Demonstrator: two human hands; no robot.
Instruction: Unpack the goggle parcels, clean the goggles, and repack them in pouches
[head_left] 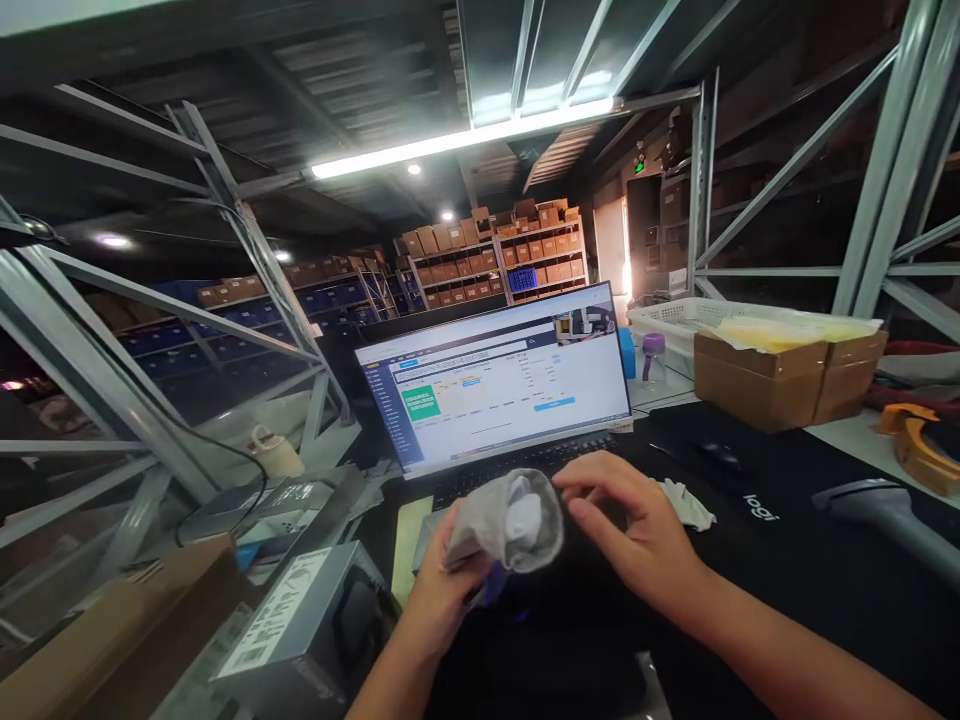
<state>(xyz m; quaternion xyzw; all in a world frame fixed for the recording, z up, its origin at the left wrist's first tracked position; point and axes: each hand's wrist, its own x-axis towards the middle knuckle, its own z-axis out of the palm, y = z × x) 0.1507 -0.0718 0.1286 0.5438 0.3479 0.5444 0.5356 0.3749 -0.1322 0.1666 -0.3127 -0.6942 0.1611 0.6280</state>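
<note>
My left hand [442, 590] is wrapped round a grey cloth pouch [480, 520], whose round mouth faces up and to the right. Something white [523, 520] shows inside that mouth; its kind I cannot make out. Just right of the pouch, my right hand [630, 510] hovers with thumb and fingers apart, holding nothing. A pale crumpled cloth or glove [688, 505] lies behind the right hand on the black desk mat [765, 470]. Beyond both hands stands a lit monitor [495, 380], with a keyboard [570, 455] at its foot, partly hidden.
On the left are a grey printed box [300, 630] and an open cardboard box [127, 640]. To the right lie a mouse [720, 457], a barcode scanner [885, 510] and an orange tape dispenser [919, 445]. Cardboard boxes [765, 380] and a white basket [667, 325] stand behind.
</note>
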